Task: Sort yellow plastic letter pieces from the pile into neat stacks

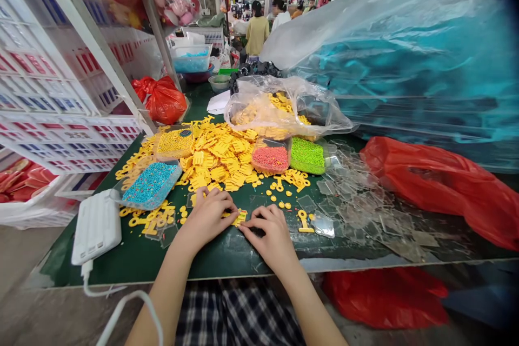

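Observation:
My left hand and my right hand rest on the green table, fingertips meeting on a small yellow plastic piece. Both hands have curled fingers pinching that piece. Behind them lies a big heap of yellow plastic pieces. Clear trays hold beads: blue, yellow, red and green. A yellow key-shaped piece lies just right of my right hand.
A white power bank with a cable sits at the left. Clear plastic lids are scattered at the right beside a red bag. A clear bag of yellow pieces lies behind. White shelves stand left. People work far back.

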A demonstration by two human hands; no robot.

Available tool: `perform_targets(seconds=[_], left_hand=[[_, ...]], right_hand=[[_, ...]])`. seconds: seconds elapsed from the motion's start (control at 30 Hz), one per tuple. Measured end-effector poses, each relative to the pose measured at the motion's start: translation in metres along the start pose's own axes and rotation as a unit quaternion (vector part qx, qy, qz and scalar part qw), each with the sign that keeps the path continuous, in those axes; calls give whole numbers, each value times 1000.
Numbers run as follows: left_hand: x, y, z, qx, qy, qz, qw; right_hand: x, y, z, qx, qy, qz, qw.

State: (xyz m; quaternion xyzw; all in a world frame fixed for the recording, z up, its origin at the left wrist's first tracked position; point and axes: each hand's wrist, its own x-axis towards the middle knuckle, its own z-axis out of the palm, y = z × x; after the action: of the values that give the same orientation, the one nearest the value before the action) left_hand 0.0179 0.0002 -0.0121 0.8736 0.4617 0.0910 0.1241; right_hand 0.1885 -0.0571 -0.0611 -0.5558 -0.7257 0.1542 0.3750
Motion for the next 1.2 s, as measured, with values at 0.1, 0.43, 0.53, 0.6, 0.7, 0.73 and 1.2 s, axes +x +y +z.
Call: perform_targets(seconds=[0.1, 0.43, 0.53, 0.6, 0.7, 0.73, 1.2], left_hand=[[-1, 5, 2, 73, 7, 38, 997], [-6, -8, -2, -33, 18, 27, 999], [-16, -11, 1, -123, 59, -8, 991], [-23, -9, 6, -156, 76, -25, 984], [-30, -4, 16, -177, 95, -49, 978], [-32, -3, 18, -179, 100, -56, 977], [-35, 4, 26, -189, 132, -100, 968]], right_hand=[[0, 0, 0, 0, 1, -1, 1000], [0, 0, 0, -6, 2, -5, 1000], [0, -1, 0, -2, 2, -6, 1000], [0, -1, -1, -1, 1, -6, 1000], [0, -1, -1, 8, -3, -5, 1000], [0, -1, -1, 12, -5, -3, 1000], [1, 0, 0, 31, -12, -3, 999]])
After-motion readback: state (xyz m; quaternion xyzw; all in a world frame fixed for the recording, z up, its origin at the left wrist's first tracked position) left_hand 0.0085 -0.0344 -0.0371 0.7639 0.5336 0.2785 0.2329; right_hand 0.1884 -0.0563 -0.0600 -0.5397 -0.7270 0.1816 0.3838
